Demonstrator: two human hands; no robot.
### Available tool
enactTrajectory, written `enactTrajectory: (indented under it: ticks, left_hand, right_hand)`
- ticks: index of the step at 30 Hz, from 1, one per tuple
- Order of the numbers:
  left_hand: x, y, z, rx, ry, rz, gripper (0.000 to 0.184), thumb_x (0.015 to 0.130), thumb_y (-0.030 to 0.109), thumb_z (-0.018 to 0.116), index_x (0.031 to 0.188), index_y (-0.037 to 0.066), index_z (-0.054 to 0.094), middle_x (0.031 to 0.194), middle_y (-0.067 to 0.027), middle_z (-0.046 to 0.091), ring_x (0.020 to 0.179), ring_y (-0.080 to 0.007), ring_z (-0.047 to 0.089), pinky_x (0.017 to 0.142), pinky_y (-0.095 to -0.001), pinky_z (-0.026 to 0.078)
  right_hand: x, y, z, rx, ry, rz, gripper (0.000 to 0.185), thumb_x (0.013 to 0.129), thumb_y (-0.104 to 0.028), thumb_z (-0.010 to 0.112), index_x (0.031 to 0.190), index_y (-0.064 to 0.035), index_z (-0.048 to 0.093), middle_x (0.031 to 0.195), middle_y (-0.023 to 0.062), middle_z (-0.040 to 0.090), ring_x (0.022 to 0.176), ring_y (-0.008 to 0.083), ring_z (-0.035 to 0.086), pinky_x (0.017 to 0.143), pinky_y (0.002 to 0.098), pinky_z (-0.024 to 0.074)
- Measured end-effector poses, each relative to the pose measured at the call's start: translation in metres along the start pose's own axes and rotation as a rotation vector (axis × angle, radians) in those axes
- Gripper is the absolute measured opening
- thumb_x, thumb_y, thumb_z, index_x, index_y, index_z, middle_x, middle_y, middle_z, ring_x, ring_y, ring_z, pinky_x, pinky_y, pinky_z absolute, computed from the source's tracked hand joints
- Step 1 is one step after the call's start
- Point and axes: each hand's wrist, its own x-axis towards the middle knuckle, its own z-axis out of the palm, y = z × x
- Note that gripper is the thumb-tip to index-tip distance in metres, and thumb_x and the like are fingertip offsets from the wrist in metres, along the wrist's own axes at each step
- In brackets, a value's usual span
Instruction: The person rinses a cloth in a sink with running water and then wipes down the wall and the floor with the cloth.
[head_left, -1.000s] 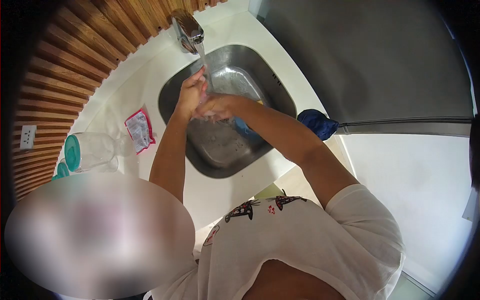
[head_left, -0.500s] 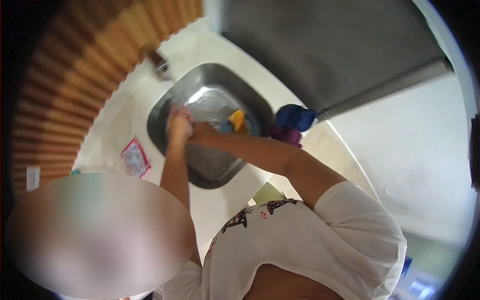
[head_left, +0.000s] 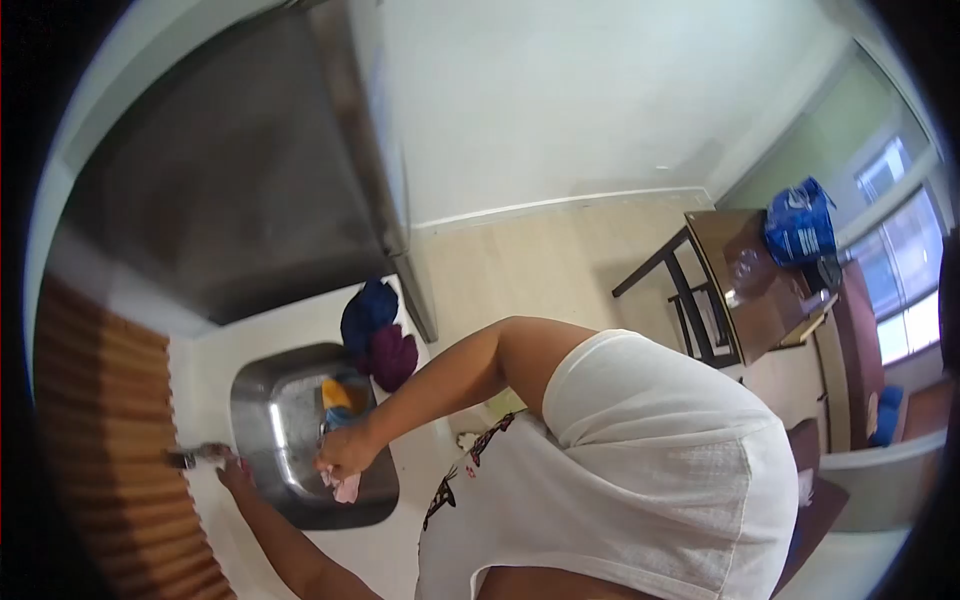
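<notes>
My right hand (head_left: 345,452) is closed around a crumpled light pink cloth (head_left: 343,484) over the near side of the steel sink (head_left: 375,515). My left hand (head_left: 234,472) is at the faucet (head_left: 200,455) on the sink's edge, with a small pink-red patch beside its fingers; its grip is too small to make out. A yellow cloth (head_left: 334,393) and a blue cloth (head_left: 340,415) lie inside the sink, partly hidden by my right hand. On the counter by the sink's corner sit a dark blue cloth bundle (head_left: 370,318) and a purple cloth bundle (head_left: 392,357).
A dark grey refrigerator (head_left: 230,170) stands beside the counter. Brown slatted curtain (head_left: 110,430) hangs behind the faucet. Across the floor (head_left: 520,265) is a glass-topped table (head_left: 745,290) with a blue bag (head_left: 800,222) on it.
My view has swung toward the room. My hands, together over the sink before, are now apart: the left at the faucet, the right holding the pink cloth.
</notes>
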Motion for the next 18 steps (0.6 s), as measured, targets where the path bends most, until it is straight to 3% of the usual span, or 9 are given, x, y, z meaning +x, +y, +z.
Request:
enactTrajectory:
  ticks: [2,3,4,5,7,9,11,13,18]
  left_hand:
    - [0.037,-0.027,-0.004,-0.073,-0.093,0.056,0.062,0.072,0.044,0.071,0.111,0.002,0.048,0.057,-0.0039,0.047,0.040,-0.0138,0.042,0.032,-0.0249,0.031]
    - [0.011,-0.016,0.005,0.121,0.076,0.026,0.061,0.070,0.048,0.071,0.103,0.000,0.052,0.048,-0.0010,0.039,0.035,-0.0135,0.036,0.030,-0.0252,0.027]
    - [0.032,-0.030,0.002,0.111,0.102,0.006,0.069,0.069,0.053,0.069,0.108,-0.001,0.050,0.054,-0.0039,0.044,0.040,-0.0132,0.041,0.032,-0.0247,0.029]
    - [-0.028,-0.012,0.021,0.173,0.289,0.032,0.077,0.072,0.054,0.065,0.121,-0.001,0.041,0.067,-0.0102,0.051,0.044,-0.0148,0.043,0.034,-0.0262,0.031]
    - [-0.045,-0.022,0.026,0.124,0.181,0.248,0.080,0.079,0.051,0.058,0.133,0.001,0.029,0.087,-0.0152,0.054,0.061,-0.0203,0.052,0.047,-0.0285,0.041]
    - [-0.162,0.006,0.071,0.023,-0.044,0.408,0.073,0.085,0.046,0.052,0.137,0.003,0.023,0.105,-0.0170,0.051,0.083,-0.0252,0.055,0.067,-0.0323,0.046]
    - [-0.276,0.036,0.137,-0.092,-0.460,0.479,0.067,0.087,0.044,0.047,0.135,0.003,0.025,0.119,-0.0152,0.045,0.106,-0.0263,0.048,0.084,-0.0348,0.042]
    - [-0.317,0.037,0.201,-0.320,-1.002,0.301,0.062,0.087,0.034,0.052,0.134,0.002,0.027,0.127,-0.0141,0.039,0.113,-0.0261,0.045,0.090,-0.0368,0.040]
    - [-0.414,0.049,0.337,-0.139,-1.309,0.386,0.055,0.082,0.003,0.059,0.130,-0.001,0.031,0.130,-0.0116,0.039,0.117,-0.0225,0.043,0.094,-0.0339,0.039]
  right_hand:
    - [-0.002,0.002,-0.013,-0.122,0.107,-0.026,0.023,0.071,-0.021,0.060,0.088,-0.0054,0.062,0.083,0.0156,0.059,0.092,0.0327,0.053,0.076,0.0400,0.0444]
    - [-0.010,-0.001,-0.027,-0.138,0.144,-0.017,0.023,0.071,-0.021,0.060,0.088,-0.0054,0.062,0.083,0.0156,0.059,0.092,0.0327,0.053,0.076,0.0400,0.0444]
    - [-0.019,-0.011,-0.042,-0.220,0.250,-0.075,0.023,0.069,-0.023,0.061,0.086,-0.0070,0.062,0.084,0.0162,0.059,0.094,0.0338,0.051,0.076,0.0407,0.0434]
    - [-0.029,-0.025,-0.058,-0.302,0.356,-0.129,0.023,0.068,-0.024,0.062,0.084,-0.0085,0.063,0.085,0.0168,0.058,0.096,0.0348,0.049,0.076,0.0414,0.0425]
    - [-0.058,-0.041,-0.096,-0.355,0.457,-0.082,0.020,0.066,-0.023,0.061,0.081,-0.0100,0.062,0.080,0.0156,0.059,0.090,0.0334,0.053,0.073,0.0431,0.0427]
    - [-0.084,-0.037,-0.125,-0.236,0.508,0.029,0.016,0.066,-0.021,0.059,0.077,-0.0088,0.060,0.074,0.0149,0.059,0.077,0.0330,0.057,0.068,0.0429,0.0449]
    - [-0.123,-0.036,-0.151,-0.154,0.737,0.097,0.014,0.068,-0.019,0.057,0.076,-0.0074,0.058,0.070,0.0148,0.060,0.068,0.0338,0.059,0.062,0.0427,0.0459]
    - [-0.162,-0.027,-0.175,-0.130,0.922,0.061,0.016,0.070,-0.020,0.056,0.078,-0.0061,0.057,0.072,0.0160,0.061,0.068,0.0349,0.060,0.059,0.0419,0.0462]
    - [-0.300,0.008,-0.238,-0.089,1.184,0.082,0.013,0.076,-0.012,0.056,0.084,-0.0026,0.053,0.078,0.0173,0.059,0.073,0.0333,0.059,0.061,0.0406,0.0459]
